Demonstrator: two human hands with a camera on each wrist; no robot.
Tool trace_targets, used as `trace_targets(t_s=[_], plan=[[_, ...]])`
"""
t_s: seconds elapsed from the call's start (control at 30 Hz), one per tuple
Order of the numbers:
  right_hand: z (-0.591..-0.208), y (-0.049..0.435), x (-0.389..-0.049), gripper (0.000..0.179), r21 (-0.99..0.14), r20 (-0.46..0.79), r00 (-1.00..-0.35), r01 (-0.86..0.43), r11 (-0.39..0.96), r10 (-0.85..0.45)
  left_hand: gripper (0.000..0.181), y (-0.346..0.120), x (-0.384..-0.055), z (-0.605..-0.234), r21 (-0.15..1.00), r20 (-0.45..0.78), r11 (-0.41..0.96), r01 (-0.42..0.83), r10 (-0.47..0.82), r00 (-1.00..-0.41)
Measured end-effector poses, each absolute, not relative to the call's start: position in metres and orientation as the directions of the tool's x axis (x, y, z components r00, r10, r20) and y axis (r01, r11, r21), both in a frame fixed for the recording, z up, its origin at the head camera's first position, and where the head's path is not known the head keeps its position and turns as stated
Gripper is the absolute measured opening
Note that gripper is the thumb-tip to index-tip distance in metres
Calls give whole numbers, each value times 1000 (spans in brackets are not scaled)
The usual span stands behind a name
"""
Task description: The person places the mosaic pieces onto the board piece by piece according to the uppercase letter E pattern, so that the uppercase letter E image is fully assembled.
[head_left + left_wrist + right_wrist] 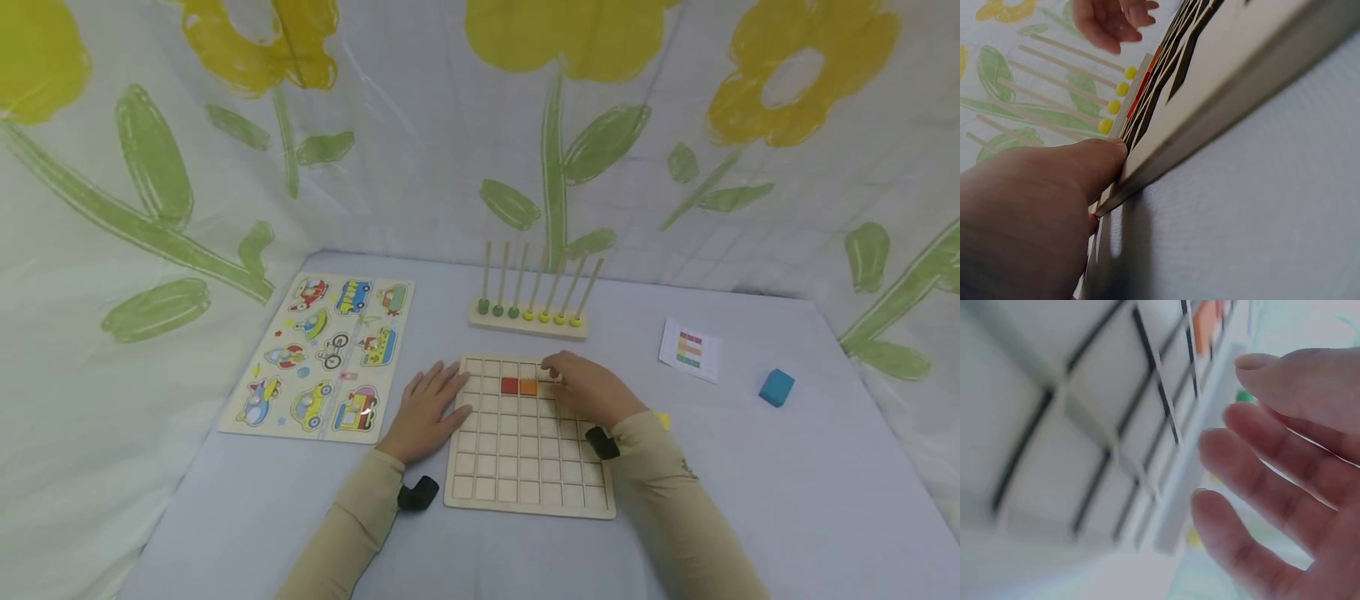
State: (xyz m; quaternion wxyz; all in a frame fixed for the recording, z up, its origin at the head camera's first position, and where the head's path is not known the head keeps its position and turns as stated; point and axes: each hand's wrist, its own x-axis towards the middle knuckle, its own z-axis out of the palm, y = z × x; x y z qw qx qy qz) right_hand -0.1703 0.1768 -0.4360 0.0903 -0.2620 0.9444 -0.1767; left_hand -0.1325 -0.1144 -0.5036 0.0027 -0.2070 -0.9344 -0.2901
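Observation:
A wooden grid board (528, 468) lies on the table with a red tile (510, 386) and an orange tile (528, 387) side by side in its second row from the back. My left hand (425, 417) rests flat along the board's left edge, fingers extended; in the left wrist view its thumb (1100, 156) touches the rim. Over the board's back right part hovers my right hand (592, 390), just right of the orange tile. Its fingers (1260, 475) are loosely bent and apart in the right wrist view, with nothing between them.
Behind the board stands a peg rack (528, 323) with green and yellow beads. A picture puzzle (315, 358) lies to the left. On the right are a card with coloured squares (690, 348) and a blue block (777, 387). A yellow piece (663, 421) shows partly behind the right sleeve.

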Motion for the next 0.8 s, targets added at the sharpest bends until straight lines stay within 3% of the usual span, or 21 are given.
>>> trace_targets(t_s=[0.47, 0.8], plan=[[-417, 270, -133, 31, -383, -164, -908, -301, 873, -385, 55, -114, -130, -500, 543, 132, 745, 388, 380, -915], [-429, 294, -119, 35, -399, -317, -910, -126, 908, -266, 56, -114, -132, -502, 559, 123, 736, 382, 382, -916]])
